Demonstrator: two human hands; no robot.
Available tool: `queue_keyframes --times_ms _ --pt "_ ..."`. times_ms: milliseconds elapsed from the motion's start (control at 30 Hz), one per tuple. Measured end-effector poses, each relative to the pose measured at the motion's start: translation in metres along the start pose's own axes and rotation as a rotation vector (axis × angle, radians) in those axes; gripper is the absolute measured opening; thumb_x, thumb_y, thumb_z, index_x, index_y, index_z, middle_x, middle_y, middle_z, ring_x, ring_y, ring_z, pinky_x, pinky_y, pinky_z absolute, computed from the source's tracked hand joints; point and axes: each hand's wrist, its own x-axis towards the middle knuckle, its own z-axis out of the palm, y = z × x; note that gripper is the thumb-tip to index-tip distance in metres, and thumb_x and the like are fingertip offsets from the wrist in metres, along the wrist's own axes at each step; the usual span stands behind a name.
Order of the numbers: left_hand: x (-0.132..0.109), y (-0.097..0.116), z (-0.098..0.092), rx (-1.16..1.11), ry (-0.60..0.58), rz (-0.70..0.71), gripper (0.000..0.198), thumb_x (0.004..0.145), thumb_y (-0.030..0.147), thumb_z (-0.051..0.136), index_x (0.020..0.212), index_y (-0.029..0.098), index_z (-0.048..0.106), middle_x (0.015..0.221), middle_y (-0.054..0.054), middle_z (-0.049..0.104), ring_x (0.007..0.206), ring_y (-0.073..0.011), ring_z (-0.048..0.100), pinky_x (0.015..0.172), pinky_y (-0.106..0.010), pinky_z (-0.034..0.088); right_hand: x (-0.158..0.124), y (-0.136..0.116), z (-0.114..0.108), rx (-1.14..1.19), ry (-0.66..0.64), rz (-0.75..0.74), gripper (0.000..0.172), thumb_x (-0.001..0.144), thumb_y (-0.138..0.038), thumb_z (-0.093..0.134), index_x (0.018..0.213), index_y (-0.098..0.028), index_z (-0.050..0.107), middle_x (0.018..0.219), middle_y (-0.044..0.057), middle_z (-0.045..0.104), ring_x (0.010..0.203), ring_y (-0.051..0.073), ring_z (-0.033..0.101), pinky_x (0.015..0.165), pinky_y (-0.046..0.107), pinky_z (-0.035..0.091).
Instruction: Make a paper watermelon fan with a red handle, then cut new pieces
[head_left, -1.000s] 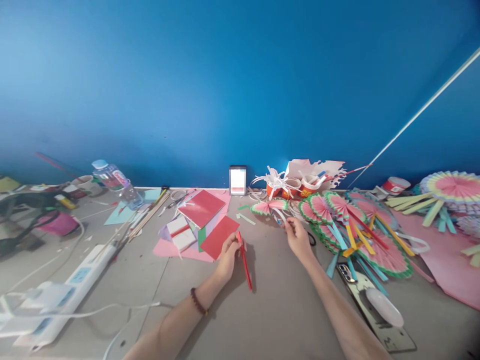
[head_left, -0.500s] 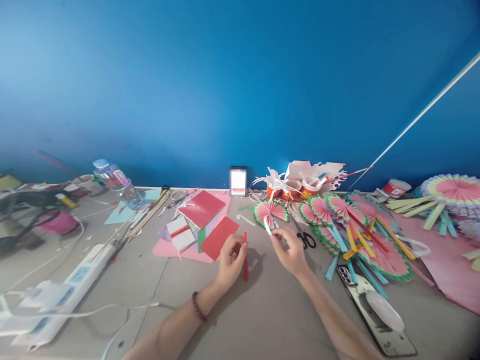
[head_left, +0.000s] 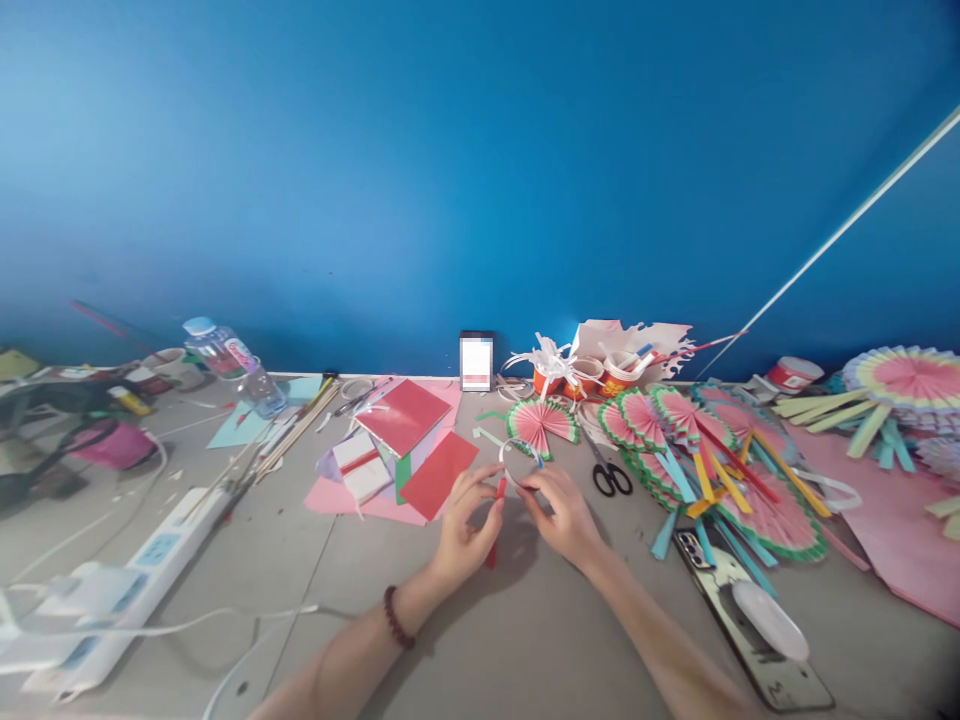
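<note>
From far off, I saw a big, flat blue wall (head_left: 450, 180) that looked pale at the upper left and dark at the right edge, with a thin white line (head_left: 847, 226) going up it on a slant. A long gray table (head_left: 517, 650) stood right by the wall, and I could see a thin seam (head_left: 318, 560) on its left side.

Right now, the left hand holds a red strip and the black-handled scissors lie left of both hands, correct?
No: the black-handled scissors lie right of the right hand, as the head view shows; the left hand does hold a red strip.
</note>
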Motion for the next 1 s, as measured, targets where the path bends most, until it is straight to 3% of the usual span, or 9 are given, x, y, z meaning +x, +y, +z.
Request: queue_keyframes --times_ms 433,700,867,1000 --pt "0.001 0.007 0.0 -0.089 0.019 -0.052 0.009 0.087 0.02 0.05 0.085 0.019 0.058 0.106 -0.01 0.062 0.104 -0.022 0.057 0.09 -0.041 0.045 0.0 0.002 0.002 -0.052 -0.009 0.014 0.011 0.091 -0.021 0.047 0.09 -0.02 0.058 0.075 0.005 0.06 0.074 0.018 0.056 0.07 0.032 0.046" --pt "-0.004 0.009 0.001 -0.128 -0.02 -0.094 0.009 0.088 0.021 0.049 0.085 0.019 0.058 0.096 -0.007 0.062 0.093 -0.0187 0.059 0.083 -0.034 0.047 -0.004 0.012 0.004 -0.096 -0.014 0.079 0.023 0.092 -0.027 0.045 0.11 -0.022 0.059 0.083 0.007 0.066 0.083 0.021 0.062 0.074 0.033 0.049" --pt "-0.001 0.01 0.001 -0.156 0.019 -0.15 0.012 0.089 0.024 0.049 0.085 0.019 0.06 0.095 -0.007 0.063 0.094 -0.0189 0.059 0.085 -0.034 0.045 -0.005 0.012 0.004 -0.072 -0.025 0.153 0.021 0.092 -0.03 0.044 0.096 -0.022 0.063 0.082 0.006 0.068 0.08 0.02 0.063 0.073 0.031 0.049" --pt "0.003 0.006 0.0 -0.243 0.101 -0.322 0.017 0.088 0.033 0.051 0.088 0.019 0.06 0.093 -0.007 0.064 0.094 -0.0186 0.059 0.085 -0.032 0.045 -0.003 0.01 0.002 0.081 -0.025 0.294 0.02 0.09 -0.035 0.046 0.086 -0.022 0.061 0.077 0.004 0.067 0.071 0.018 0.063 0.067 0.029 0.049"
